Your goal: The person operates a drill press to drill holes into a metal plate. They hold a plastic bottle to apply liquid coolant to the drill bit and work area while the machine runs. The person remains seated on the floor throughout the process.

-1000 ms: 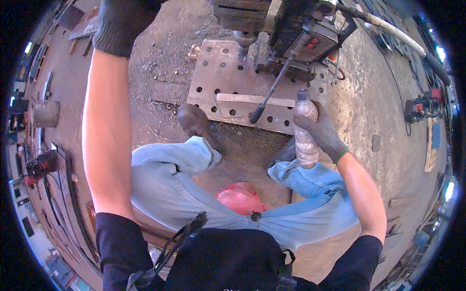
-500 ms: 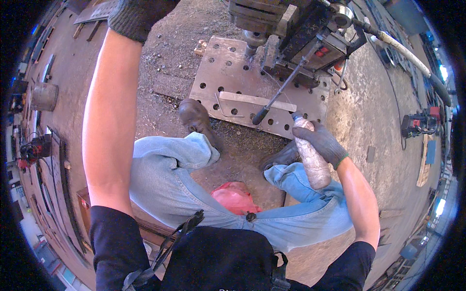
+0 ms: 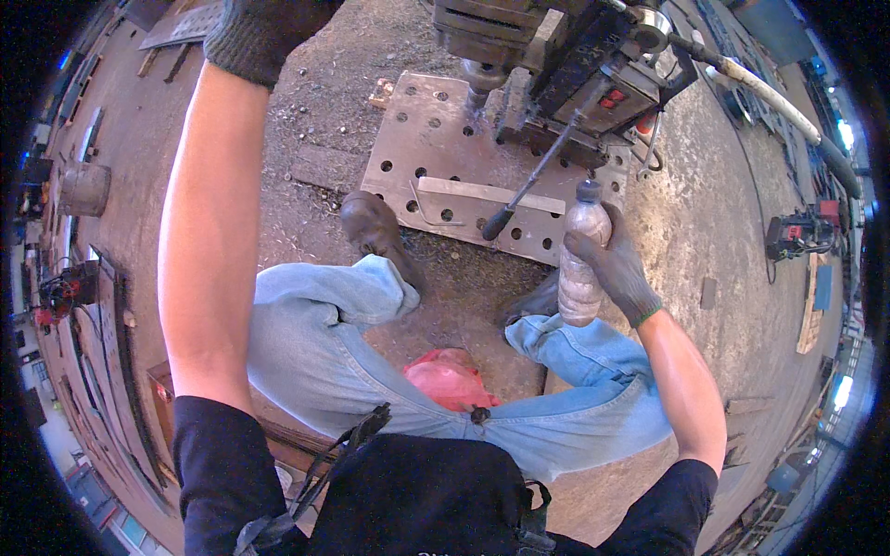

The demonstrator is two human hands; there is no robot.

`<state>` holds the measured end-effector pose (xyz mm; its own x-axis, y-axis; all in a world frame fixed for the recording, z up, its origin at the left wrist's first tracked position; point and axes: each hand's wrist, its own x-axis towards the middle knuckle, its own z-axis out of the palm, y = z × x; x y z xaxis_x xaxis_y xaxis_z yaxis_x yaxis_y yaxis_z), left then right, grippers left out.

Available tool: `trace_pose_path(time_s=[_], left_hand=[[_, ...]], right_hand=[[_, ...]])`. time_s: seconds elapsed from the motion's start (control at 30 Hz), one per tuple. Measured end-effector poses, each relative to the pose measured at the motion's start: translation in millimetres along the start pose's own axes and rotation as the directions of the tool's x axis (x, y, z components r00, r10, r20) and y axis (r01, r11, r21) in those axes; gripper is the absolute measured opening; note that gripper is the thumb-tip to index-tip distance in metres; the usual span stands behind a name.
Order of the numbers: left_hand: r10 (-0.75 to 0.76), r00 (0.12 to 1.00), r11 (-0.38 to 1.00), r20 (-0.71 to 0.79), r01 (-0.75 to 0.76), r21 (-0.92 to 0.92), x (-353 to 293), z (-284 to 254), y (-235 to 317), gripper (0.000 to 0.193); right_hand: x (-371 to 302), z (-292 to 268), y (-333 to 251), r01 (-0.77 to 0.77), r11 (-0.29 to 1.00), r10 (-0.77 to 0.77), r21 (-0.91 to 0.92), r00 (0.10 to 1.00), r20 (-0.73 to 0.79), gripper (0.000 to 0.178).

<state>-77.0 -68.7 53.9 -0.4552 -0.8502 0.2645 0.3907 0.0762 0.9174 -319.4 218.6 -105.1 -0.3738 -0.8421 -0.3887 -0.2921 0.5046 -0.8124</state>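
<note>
Clear plastic bottle (image 3: 580, 259) with a small grey cap, cloudy brownish liquid inside, held upright above the person's right knee, just in front of the near edge of the drilled plate. Right hand (image 3: 616, 269), in a dark knitted glove with a green cuff edge, wrapped closed around the bottle's upper half from the right side, fingers curled across its front.

Just beyond the bottle: grey rectangular steel plate (image 3: 436, 157) full of round holes, lying flat on the gritty ground. A pale flat metal bar (image 3: 491, 194) lies across it. A dark drilling machine (image 3: 565, 65) sits on the plate's far side, its long handle with a black knob (image 3: 533, 181) slanting down toward the bottle, knob end near the cap but apart from it.

Left hand (image 3: 255, 32), in the same dark glove, raised high at the upper edge of view, arm stretched out; the glove is cut off by the frame, so cannot tell its grip or what it touches.

Person seated, blue jeans (image 3: 324, 324), brown shoe (image 3: 371, 222) beside the plate's near-left corner. Red crumpled bag (image 3: 450, 378) between the legs.
</note>
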Motion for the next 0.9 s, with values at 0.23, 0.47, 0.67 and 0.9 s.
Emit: trace_pose_path(time_s=[0.23,0.47,0.67,0.9], left_hand=[[-0.082,0.996,0.996,-0.047,0.08,-0.042,-5,-6,11,0.037],[0.073,0.997,0.996,0.008,-0.073,0.053,3,7,2,0.032],[-0.028,0.97,0.993,0.243,0.054,-0.104,7,-4,7,0.035],[0.05,0.974,0.998,0.22,-0.042,-0.04,3,1,-4,0.043]], right_hand=[[-15,20,-32,-0.211,0.929,0.111,0.304,0.943,0.314,0.07],[-10,87,-14,-0.359,0.844,0.203,0.399,0.902,0.382,0.06],[-29,125,-17,-0.47,0.607,0.215,0.641,0.874,0.436,0.049],[-22,130,-2,-0.445,0.498,0.196,0.744,0.894,0.403,0.049]])
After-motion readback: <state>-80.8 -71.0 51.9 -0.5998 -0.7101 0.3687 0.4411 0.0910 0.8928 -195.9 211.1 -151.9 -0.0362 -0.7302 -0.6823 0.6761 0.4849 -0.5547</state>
